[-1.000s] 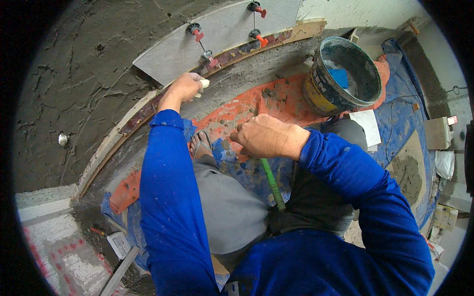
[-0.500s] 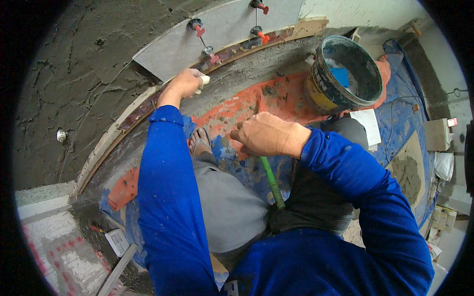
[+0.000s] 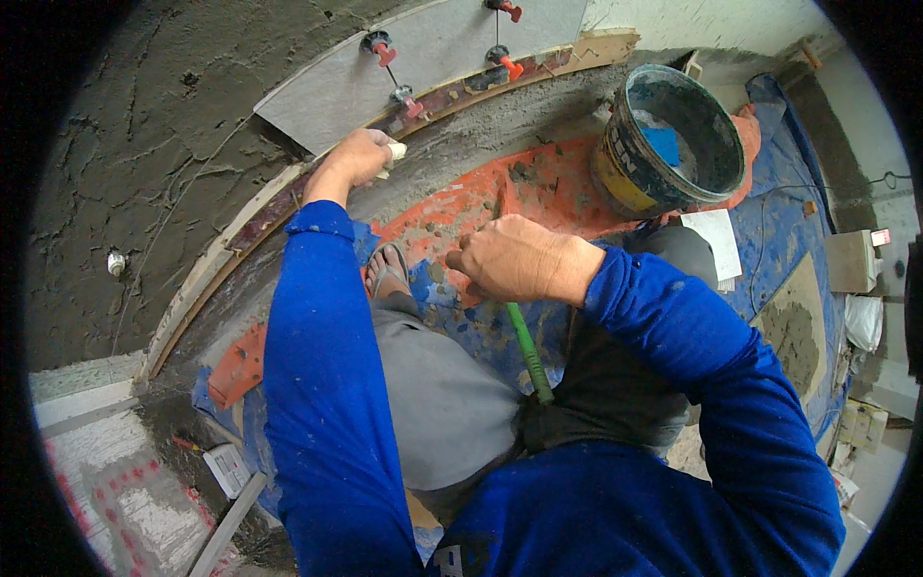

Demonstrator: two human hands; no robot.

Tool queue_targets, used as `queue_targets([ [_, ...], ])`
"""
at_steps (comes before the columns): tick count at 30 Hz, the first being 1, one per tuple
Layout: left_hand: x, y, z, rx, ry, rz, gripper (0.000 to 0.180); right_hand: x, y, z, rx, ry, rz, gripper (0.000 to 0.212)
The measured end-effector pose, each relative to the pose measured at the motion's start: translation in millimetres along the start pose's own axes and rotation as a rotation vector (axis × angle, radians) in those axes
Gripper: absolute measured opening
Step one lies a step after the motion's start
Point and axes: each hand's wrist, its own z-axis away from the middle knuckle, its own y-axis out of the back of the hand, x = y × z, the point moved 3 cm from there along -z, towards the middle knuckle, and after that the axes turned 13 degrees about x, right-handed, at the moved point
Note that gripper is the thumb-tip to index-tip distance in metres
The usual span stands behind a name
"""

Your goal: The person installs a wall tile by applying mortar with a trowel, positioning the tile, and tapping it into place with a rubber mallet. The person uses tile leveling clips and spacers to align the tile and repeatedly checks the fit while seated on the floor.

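Note:
My left hand [image 3: 358,159] is closed around a small white piece [image 3: 395,151], pressed against the wooden batten [image 3: 252,226] just below the grey wall tile [image 3: 336,91]. My right hand [image 3: 514,258] grips a tool with a green handle [image 3: 528,351]; the handle runs down toward my lap and the working end is hidden under the hand. Both arms wear blue sleeves. Red-and-black levelling clips [image 3: 378,45] sit along the tile's joints.
A black-and-yellow bucket [image 3: 615,159] with mortar stands at the upper right on a blue and orange sheet [image 3: 779,221]. The wall [image 3: 144,144] is covered in rough grey mortar. My sandalled foot [image 3: 386,271] rests on the sheet. Boxes [image 3: 851,260] lie at the right.
My left hand has slid a little to the right along the batten under the tile. My right hand has stayed in place on the green-handled tool.

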Motion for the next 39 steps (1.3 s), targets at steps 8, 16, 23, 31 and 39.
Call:
queue_targets([
  [8,-4.6,-1.8,-4.5,-0.015,-0.008,0.012,0.031,0.2,2.1,2.3,0.032,0.013,-0.007,0.034],
  [16,-7.8,-1.7,-10.2,-0.065,-0.011,-0.046,0.035,-0.8,3.7,2.8,0.048,0.033,-0.003,0.03],
  [23,-7.1,-1.6,-8.2,-0.041,-0.024,-0.002,0.031,-1.1,4.1,2.1,0.051,0.018,-0.012,0.03],
  [31,-7.6,-2.2,-9.6,-0.065,-0.024,-0.019,0.033,-2.9,7.8,4.4,0.039,0.042,0.003,0.034],
  [39,-6.6,-1.9,-13.1,-0.069,-0.044,-0.055,0.035,-1.8,6.2,4.1,0.029,0.036,-0.018,0.033],
])
